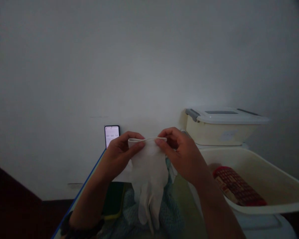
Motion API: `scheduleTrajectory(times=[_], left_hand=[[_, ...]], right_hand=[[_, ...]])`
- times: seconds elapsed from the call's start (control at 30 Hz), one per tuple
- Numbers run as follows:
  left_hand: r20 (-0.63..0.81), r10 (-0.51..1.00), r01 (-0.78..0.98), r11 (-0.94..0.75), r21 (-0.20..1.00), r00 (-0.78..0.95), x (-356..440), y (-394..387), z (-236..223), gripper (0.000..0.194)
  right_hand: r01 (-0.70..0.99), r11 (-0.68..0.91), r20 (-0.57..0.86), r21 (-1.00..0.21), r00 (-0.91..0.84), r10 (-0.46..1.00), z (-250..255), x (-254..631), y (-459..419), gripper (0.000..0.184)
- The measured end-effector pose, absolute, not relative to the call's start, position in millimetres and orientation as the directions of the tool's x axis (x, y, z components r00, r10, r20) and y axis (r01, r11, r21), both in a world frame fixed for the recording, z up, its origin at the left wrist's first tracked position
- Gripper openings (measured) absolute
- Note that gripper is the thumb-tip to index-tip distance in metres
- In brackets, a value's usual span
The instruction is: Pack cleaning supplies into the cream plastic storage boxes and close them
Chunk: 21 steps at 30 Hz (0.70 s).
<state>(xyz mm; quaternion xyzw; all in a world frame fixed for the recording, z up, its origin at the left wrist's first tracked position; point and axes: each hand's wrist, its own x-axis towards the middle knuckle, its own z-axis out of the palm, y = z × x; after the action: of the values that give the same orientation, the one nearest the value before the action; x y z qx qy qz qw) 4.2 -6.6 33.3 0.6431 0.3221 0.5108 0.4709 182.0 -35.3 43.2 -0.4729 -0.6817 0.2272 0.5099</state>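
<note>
A thin white glove (149, 169) hangs fingers-down in front of me, its rolled cuff uppermost. My left hand (122, 149) pinches the left part of the cuff between thumb and fingers. On the other side, my right hand (178, 147) grips the cuff the same way. Beneath the glove lies a bluish-green knitted cloth (132, 212), partly covered by it. A dark green pad with a yellow edge (113, 200) is beside the cloth, near my left forearm.
Against the wall leans a phone (112, 132) showing a timer. To the right, a cream basin (269, 176) holds a red patterned package (239, 186). A lidded cream storage box (219, 131) with grey latches stands behind it. The table's blue edge (82, 187) runs along the left.
</note>
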Motion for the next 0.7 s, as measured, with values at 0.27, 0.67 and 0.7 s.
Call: scheduleTrajectory(times=[0.27, 0.67, 0.7], left_hand=[[0.386, 0.890, -0.100, -0.373, 0.923, 0.245, 4.0, -6.6, 36.8, 0.009], [0.447, 0.858, -0.050, -0.450, 0.892, 0.252, -1.4, -2.2, 36.7, 0.011], [0.437, 0.861, -0.026, -0.446, 0.894, 0.259, -2.1, -2.3, 36.6, 0.012]], right_hand=[[0.378, 0.512, 0.527, -0.772, -0.072, 0.847, 42.9, 180.0, -33.6, 0.008], [0.390, 0.500, 0.510, -0.774, -0.084, 0.856, 42.4, 175.8, -31.2, 0.010], [0.389, 0.502, 0.514, -0.772, -0.082, 0.854, 42.2, 176.0, -31.2, 0.009]])
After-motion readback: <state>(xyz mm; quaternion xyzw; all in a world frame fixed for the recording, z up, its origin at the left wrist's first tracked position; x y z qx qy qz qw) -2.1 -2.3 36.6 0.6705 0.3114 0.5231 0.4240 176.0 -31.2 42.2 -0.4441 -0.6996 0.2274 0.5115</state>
